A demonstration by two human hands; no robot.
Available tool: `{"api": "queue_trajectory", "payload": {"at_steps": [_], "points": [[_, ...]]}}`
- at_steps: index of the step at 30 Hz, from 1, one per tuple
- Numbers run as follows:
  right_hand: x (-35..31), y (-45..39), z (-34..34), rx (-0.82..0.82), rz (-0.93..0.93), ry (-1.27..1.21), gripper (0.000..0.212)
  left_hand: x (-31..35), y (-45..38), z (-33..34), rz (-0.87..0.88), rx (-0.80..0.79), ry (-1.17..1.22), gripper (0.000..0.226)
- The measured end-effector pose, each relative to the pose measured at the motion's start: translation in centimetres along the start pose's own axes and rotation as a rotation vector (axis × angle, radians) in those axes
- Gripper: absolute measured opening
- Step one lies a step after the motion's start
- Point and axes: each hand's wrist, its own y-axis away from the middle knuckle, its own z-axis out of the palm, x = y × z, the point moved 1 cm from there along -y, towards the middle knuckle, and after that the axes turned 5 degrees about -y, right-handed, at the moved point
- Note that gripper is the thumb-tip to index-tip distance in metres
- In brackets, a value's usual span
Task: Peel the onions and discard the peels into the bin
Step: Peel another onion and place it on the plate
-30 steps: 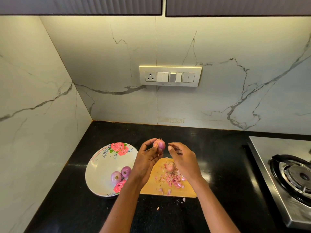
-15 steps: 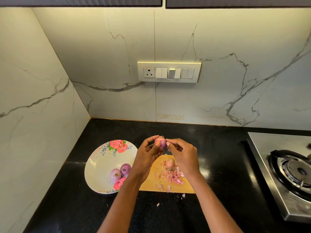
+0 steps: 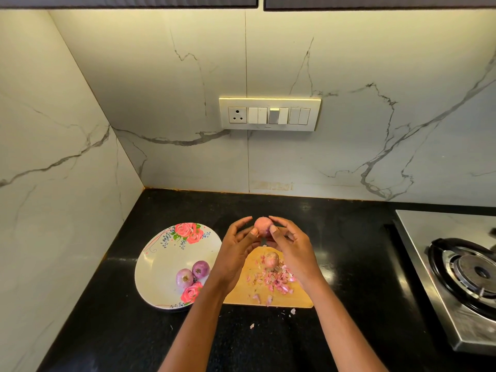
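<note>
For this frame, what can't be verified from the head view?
- Bin: not in frame anywhere.
- Held onion: near side covered by the left hand and right hand; peeling progress unclear.
- Chopping board: left edge hidden by the left forearm.
- Stove: cut off at the right edge.

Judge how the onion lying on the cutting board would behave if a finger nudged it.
The onion on the cutting board looks round and small, so it would probably roll rather than slide. The loose peels just in front of it might slow it. It seems firm, so a nudge would hardly dent it. The board looks flat, with no visible lip to stop it.
</note>
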Motion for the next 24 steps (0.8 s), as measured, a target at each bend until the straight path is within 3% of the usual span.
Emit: {"api": "queue_trajectory", "payload": {"at_steps": [3,7,17,24], "points": [[-0.2,0.1,-0.2,0.038,0.012,-0.047,0.023,-0.2,0.2,0.0,-0.009,-0.038,0.043,0.051],[-0.7,0.1,-0.4,0.037,-0.019,0.035,0.025,-0.2,-0.1,0.2,0.074,-0.013,-0.101,0.045],[-3.1,-0.9,-1.0,0.002,-0.319,0.356,0.032,0.8,-0.8,0.2,0.107,-0.028,-0.053,0.042],[-2.8,-0.8,-1.1,0.045,-0.377,0.422,0.028,1.5,-0.7,0.1,0.12,-0.06,-0.11,0.046]]}}
